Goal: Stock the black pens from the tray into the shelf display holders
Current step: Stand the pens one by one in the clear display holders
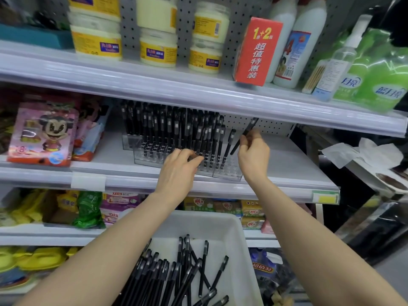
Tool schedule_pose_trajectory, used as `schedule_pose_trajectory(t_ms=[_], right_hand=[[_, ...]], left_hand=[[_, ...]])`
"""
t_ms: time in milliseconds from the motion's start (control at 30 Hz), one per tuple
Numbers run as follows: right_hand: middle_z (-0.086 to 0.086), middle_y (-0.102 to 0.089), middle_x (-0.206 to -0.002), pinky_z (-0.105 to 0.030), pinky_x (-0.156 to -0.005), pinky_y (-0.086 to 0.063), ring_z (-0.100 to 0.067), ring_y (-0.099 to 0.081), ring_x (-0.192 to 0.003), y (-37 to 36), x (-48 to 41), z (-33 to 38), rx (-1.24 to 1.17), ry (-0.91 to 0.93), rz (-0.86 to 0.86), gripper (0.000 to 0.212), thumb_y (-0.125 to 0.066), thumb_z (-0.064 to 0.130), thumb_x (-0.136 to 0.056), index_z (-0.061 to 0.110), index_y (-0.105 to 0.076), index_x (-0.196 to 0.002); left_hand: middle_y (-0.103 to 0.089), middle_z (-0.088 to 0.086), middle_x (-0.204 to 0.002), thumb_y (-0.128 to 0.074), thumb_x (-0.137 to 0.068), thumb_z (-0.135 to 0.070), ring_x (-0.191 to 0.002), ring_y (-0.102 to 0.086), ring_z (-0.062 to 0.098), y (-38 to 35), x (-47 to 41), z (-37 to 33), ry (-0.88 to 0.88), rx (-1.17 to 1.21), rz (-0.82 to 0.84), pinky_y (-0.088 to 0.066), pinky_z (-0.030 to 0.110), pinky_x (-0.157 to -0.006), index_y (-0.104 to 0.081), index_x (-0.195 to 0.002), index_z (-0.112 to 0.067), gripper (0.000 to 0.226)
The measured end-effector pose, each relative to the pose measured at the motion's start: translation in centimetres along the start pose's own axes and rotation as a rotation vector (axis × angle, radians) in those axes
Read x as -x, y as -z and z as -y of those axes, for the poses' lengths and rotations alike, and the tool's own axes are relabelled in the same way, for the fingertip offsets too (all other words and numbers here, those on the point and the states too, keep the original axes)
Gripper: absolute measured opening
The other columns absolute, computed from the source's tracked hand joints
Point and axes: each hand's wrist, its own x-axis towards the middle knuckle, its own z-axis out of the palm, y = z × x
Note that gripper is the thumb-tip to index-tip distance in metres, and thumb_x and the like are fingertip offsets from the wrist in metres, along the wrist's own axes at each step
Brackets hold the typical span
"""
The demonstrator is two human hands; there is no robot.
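Pen (245, 134) in right hand (254, 155), perhaps tilted

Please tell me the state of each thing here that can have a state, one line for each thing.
Pen holder: mostly filled, right end holes empty.
Tray: many black pens lying loose inside.
Right hand: fingers gripping one black pen, tilted above the holder.
Left hand: at the holder's front, grip unclear.

The display holders (223, 171) were seen as clear glossy plastic, the pens (176, 281) as matt black plastic, the tray (223, 226) as smooth white plastic.
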Motion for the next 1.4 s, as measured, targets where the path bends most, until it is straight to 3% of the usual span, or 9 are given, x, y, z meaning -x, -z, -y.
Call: schedule_pose_trajectory(t_ms=[167,367,467,567,833,1000,1067,1167,1400], right_hand=[[-0.011,-0.064,-0.101,-0.031,-0.072,-0.042,-0.024,-0.055,-0.084,0.2,-0.1,0.4,-0.019,0.029,0.001,0.015,-0.048,0.018,-0.101,0.007,-0.057,-0.108],[-0.012,-0.066,-0.102,-0.034,-0.073,-0.048,-0.025,-0.056,-0.082,0.0,-0.1,-0.1,0.013,0.027,0.071,0.018,-0.049,0.017,-0.100,0.006,-0.057,-0.112],[-0.006,-0.065,-0.102,-0.029,-0.072,-0.044,-0.023,-0.057,-0.082,-0.4,0.1,-1.0,0.066,0.006,0.155,0.021,-0.051,0.018,-0.100,0.007,-0.061,-0.115],[-0.011,-0.068,-0.106,-0.027,-0.074,-0.042,-0.029,-0.062,-0.088,-1.3,0.2,-2.1,0.116,0.018,0.213,0.020,-0.055,0.019,-0.098,0.008,-0.066,-0.110],[-0.012,-0.069,-0.101,-0.034,-0.081,-0.052,-0.029,-0.064,-0.089,-1.7,-0.3,-2.5,0.052,-0.025,0.210,0.017,-0.057,0.019,-0.097,0.008,-0.066,-0.107],[-0.014,-0.066,-0.108,-0.029,-0.081,-0.046,-0.030,-0.062,-0.094,-1.9,0.1,-2.7,0.074,-0.009,0.204,0.018,-0.059,0.015,-0.096,0.003,-0.070,-0.105],[-0.014,-0.061,-0.116,-0.024,-0.081,-0.040,-0.029,-0.060,-0.098,-1.9,0.7,-2.9,0.114,0.006,0.195,0.021,-0.057,0.013,-0.096,0.003,-0.070,-0.109],[-0.010,-0.055,-0.126,-0.035,-0.095,-0.046,-0.028,-0.056,-0.108,-1.7,1.9,-2.8,0.076,0.012,0.148,0.029,-0.052,0.012,-0.097,0.009,-0.064,-0.124],[0.000,-0.055,-0.117,-0.035,-0.095,-0.046,-0.017,-0.052,-0.108,-0.9,6.8,-2.0,0.003,0.156,0.050,0.030,-0.053,0.017,-0.099,0.014,-0.056,-0.128]], left_hand=[[-0.064,0.009,-0.104,-0.077,-0.076,-0.002,-0.091,-0.056,0.032,-0.3,-0.1,0.0,-0.002,-0.021,-0.011,-0.051,0.041,-0.073,-0.072,-0.113,-0.015,0.039],[-0.065,0.009,-0.102,-0.080,-0.073,-0.001,-0.088,-0.056,0.031,-0.4,-0.1,0.0,-0.005,-0.038,-0.024,-0.050,0.041,-0.074,-0.073,-0.112,-0.016,0.043],[-0.064,0.008,-0.102,-0.080,-0.073,-0.002,-0.088,-0.055,0.030,-0.5,-0.2,0.0,-0.001,-0.041,-0.025,-0.049,0.041,-0.075,-0.073,-0.112,-0.017,0.042],[-0.064,0.007,-0.102,-0.080,-0.072,-0.002,-0.088,-0.055,0.029,-0.6,-0.1,0.0,0.003,-0.044,-0.030,-0.049,0.041,-0.075,-0.073,-0.112,-0.018,0.043],[-0.062,0.004,-0.104,-0.079,-0.073,-0.001,-0.092,-0.053,0.027,-0.6,0.3,-0.5,0.029,-0.058,-0.023,-0.048,0.041,-0.079,-0.071,-0.116,-0.019,0.047],[-0.061,0.004,-0.109,-0.076,-0.076,-0.002,-0.100,-0.053,0.028,-0.2,0.5,-0.9,0.050,-0.043,0.021,-0.049,0.042,-0.084,-0.067,-0.122,-0.017,0.049],[-0.062,0.007,-0.113,-0.075,-0.078,-0.002,-0.105,-0.054,0.030,0.2,0.7,-1.0,0.046,-0.011,0.036,-0.051,0.045,-0.087,-0.067,-0.124,-0.014,0.048],[-0.061,0.010,-0.122,-0.071,-0.081,0.001,-0.116,-0.054,0.031,1.0,1.1,-0.9,0.030,0.051,0.059,-0.049,0.043,-0.096,-0.065,-0.126,-0.008,0.046],[-0.058,0.004,-0.124,-0.064,-0.090,-0.006,-0.118,-0.048,0.021,2.9,5.1,-1.3,0.113,0.216,0.056,-0.043,0.035,-0.100,-0.062,-0.129,-0.014,0.039]])
